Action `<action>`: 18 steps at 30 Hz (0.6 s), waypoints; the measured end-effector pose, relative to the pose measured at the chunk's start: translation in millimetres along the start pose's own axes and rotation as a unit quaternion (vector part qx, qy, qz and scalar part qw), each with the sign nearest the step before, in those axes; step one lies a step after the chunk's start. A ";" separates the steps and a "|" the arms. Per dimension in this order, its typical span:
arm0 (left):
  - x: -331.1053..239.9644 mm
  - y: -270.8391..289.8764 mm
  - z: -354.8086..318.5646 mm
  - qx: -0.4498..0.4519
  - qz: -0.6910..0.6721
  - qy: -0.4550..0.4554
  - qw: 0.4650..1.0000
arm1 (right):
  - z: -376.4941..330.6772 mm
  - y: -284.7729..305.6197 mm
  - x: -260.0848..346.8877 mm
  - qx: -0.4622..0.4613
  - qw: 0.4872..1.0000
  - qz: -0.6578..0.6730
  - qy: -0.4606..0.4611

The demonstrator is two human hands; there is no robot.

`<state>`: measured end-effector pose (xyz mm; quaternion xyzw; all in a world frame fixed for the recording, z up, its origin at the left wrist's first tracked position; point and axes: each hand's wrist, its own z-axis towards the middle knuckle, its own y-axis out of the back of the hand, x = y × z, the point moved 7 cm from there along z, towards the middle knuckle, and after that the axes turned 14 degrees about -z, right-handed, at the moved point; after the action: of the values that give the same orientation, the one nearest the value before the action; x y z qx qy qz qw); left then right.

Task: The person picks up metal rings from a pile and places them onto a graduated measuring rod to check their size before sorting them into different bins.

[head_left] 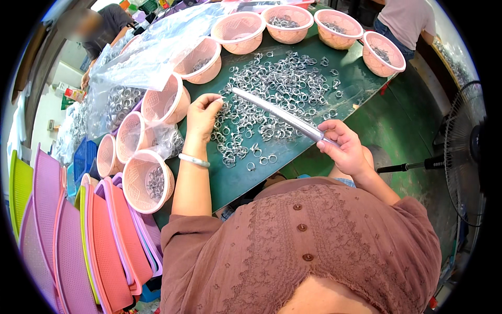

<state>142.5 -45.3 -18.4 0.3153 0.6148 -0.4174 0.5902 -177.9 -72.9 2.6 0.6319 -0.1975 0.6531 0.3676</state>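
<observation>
The right hand (344,148) grips a tapered metal rod (277,111), its tip near the left hand (202,116). The left thumb and forefinger pinch a piece (222,98) too small to identify. Metal rings (277,78) lie between and beyond both hands.

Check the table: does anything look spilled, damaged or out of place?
The large, crumpled clear plastic sheet looks slightly untidy: at the upper left, it overlaps round pink plastic baskets, partly obscuring them. No obvious damage shows.

rod (277,113): silver-grey | rings (261,76): silver | tabletop (235,179): green | baskets (239,47): pale pink, latticed
</observation>
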 end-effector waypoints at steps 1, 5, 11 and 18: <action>3.7 0.0 -2.8 0.005 -0.103 0.035 0.994 | -0.2 -1.3 -1.1 0.000 1.000 0.005 -0.003; 2.8 -7.8 -22.3 0.028 -0.408 0.121 0.904 | 0.5 -8.3 -1.0 0.010 1.000 0.016 -0.006; 1.1 -19.8 -33.4 0.083 -0.551 0.100 0.824 | 0.0 -13.7 -0.2 0.019 1.000 0.001 -0.015; -4.1 -24.8 -37.9 0.095 -0.509 0.051 0.854 | 1.5 -19.9 -1.2 0.017 0.999 -0.046 0.011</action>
<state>103.5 -22.5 -12.5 0.0338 0.6755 -0.6996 0.2304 -162.5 -61.2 -2.5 0.6389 -0.1529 0.6458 0.3892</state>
